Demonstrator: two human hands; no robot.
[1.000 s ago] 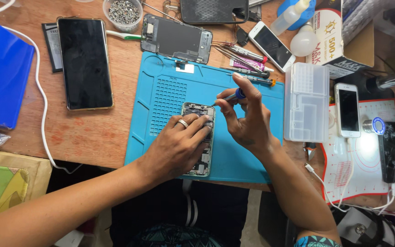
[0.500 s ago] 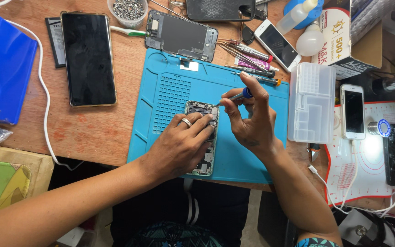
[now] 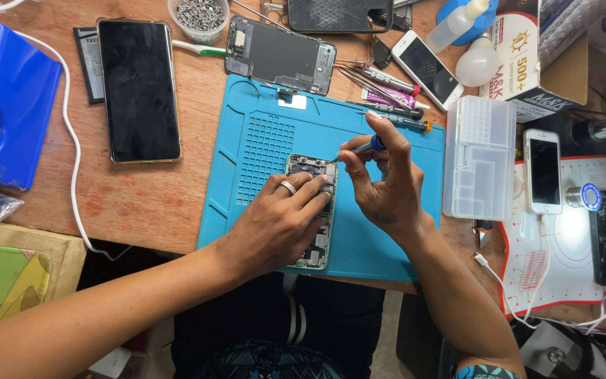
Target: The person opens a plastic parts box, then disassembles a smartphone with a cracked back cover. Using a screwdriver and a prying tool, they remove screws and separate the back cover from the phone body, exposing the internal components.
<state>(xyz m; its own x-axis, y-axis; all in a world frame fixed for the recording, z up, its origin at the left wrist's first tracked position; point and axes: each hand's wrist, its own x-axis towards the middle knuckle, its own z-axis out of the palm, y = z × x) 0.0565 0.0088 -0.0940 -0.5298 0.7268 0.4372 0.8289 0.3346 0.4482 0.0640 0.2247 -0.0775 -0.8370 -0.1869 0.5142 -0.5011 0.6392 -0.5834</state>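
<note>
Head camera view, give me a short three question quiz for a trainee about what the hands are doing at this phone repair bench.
1. True or false: the left hand presses on the opened phone lying on the blue mat.
2. What does the right hand hold? A) a blue-handled screwdriver B) a white bottle C) a black battery
3. Fill in: the clear plastic parts box sits to the ____ of the mat, as seen in the picture.

Key
1. True
2. A, the blue-handled screwdriver, its tip at the phone's upper end
3. right
</note>
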